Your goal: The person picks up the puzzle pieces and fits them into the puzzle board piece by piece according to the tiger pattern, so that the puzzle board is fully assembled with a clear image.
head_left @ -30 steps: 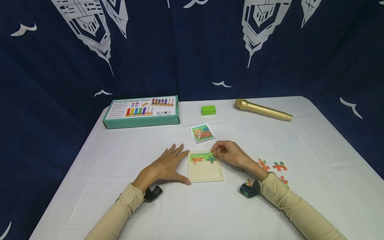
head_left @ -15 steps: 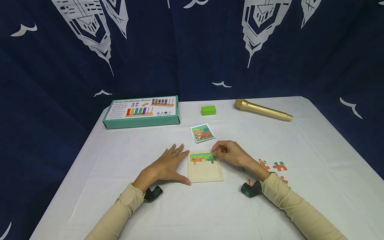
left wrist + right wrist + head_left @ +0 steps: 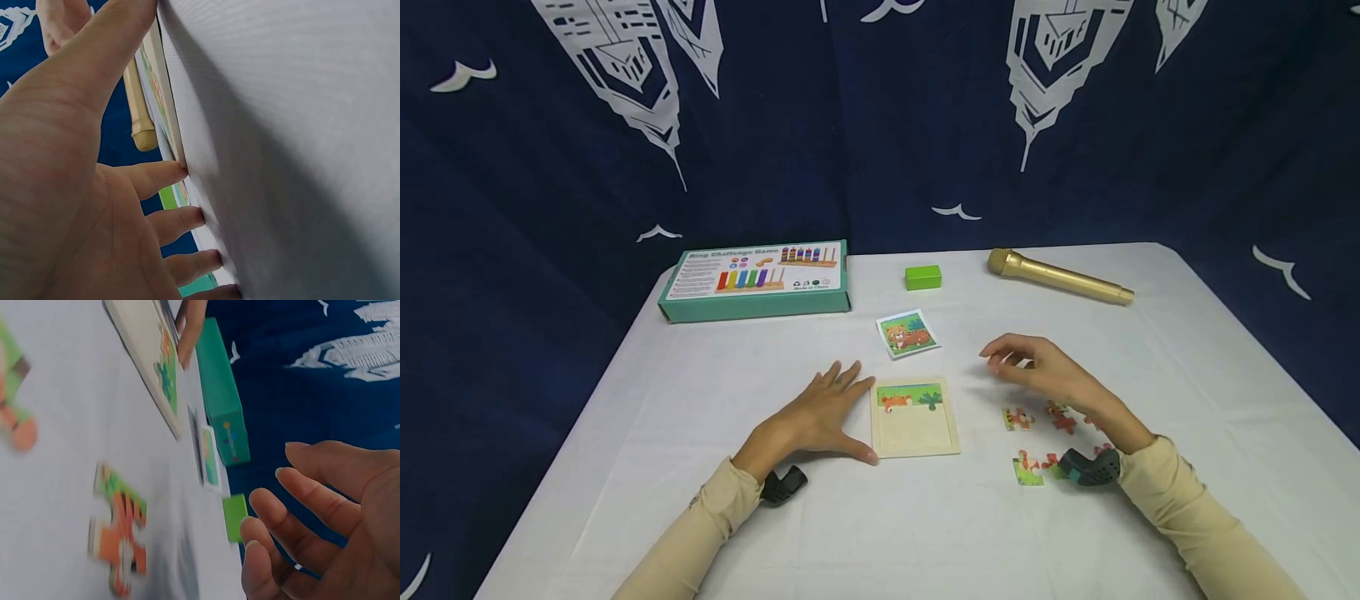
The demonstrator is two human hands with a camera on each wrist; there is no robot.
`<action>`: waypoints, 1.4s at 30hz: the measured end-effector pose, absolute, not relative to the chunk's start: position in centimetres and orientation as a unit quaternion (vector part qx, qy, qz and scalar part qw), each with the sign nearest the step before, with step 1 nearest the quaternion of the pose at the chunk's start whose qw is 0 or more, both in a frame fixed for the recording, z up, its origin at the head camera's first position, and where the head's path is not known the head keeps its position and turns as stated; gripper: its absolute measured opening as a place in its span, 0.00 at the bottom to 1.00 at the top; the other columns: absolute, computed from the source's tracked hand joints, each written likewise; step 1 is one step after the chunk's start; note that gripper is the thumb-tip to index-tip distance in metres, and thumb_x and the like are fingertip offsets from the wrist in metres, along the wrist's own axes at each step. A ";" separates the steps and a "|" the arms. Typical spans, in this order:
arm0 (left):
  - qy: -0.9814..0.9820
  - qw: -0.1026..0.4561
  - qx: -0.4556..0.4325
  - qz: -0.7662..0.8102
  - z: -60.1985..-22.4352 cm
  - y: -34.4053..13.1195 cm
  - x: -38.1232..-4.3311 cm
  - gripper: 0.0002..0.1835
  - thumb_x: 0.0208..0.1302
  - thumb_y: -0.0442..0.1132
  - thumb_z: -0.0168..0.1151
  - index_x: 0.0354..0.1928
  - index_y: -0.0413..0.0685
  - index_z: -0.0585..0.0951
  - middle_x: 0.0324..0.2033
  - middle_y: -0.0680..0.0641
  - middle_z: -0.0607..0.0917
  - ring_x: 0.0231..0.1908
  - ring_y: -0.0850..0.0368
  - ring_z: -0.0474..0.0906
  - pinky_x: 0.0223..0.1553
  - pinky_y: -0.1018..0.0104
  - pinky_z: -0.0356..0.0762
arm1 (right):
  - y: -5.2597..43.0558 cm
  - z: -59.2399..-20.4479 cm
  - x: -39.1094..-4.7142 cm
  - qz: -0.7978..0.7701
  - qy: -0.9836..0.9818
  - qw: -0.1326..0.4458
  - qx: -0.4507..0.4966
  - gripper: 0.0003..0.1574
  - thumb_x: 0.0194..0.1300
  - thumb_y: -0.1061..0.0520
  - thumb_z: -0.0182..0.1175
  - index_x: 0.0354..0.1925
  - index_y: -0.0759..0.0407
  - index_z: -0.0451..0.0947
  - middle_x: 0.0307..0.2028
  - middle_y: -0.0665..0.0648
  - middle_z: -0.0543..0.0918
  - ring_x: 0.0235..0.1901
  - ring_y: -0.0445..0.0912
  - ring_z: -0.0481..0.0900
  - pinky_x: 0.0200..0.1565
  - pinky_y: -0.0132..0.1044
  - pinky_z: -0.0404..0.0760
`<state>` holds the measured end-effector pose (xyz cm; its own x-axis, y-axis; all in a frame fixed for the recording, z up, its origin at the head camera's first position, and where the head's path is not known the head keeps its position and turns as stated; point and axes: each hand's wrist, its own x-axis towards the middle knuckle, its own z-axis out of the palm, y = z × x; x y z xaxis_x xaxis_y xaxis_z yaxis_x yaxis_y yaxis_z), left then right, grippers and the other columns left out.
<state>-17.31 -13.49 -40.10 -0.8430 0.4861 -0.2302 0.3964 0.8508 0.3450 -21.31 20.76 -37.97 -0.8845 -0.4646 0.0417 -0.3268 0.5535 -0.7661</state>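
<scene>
A square wooden puzzle tray (image 3: 916,433) lies mid-table, its top row filled with joined puzzle pieces (image 3: 910,394) picturing orange animal parts and a green plant. My left hand (image 3: 808,418) rests on the table with fingers spread, thumb and index fingertip at the tray's left corners. Off to the tray's right, my right hand (image 3: 1051,371) hovers with loosely bent fingers and nothing between them. Below it are several loose pieces, among them an orange-and-green puzzle piece (image 3: 1018,418) and a corner puzzle piece (image 3: 1028,469). The right forearm covers part of that group.
Behind the tray lies a tiger picture card (image 3: 907,333). Farther back are a green ring-game box (image 3: 756,282) at left, a green block (image 3: 922,277) in the middle and a gold microphone (image 3: 1060,277) at right. A dark blue curtain (image 3: 895,142) hangs beyond the table.
My right hand has let go of the piece at the tray's top right corner and moved right, over the loose pieces. The left hand stays in place.
</scene>
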 end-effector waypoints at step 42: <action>0.951 0.152 0.232 0.137 -40.1 -13.4 -17.3 0.62 0.38 0.71 0.71 0.74 0.51 0.57 0.75 0.43 0.47 0.74 0.40 0.37 0.71 0.43 0.39 | 25.1 -41.0 -17.8 -0.324 0.903 0.058 -0.278 0.17 0.51 0.57 0.73 0.42 0.54 0.83 0.36 0.45 0.82 0.31 0.40 0.70 0.34 0.28 0.71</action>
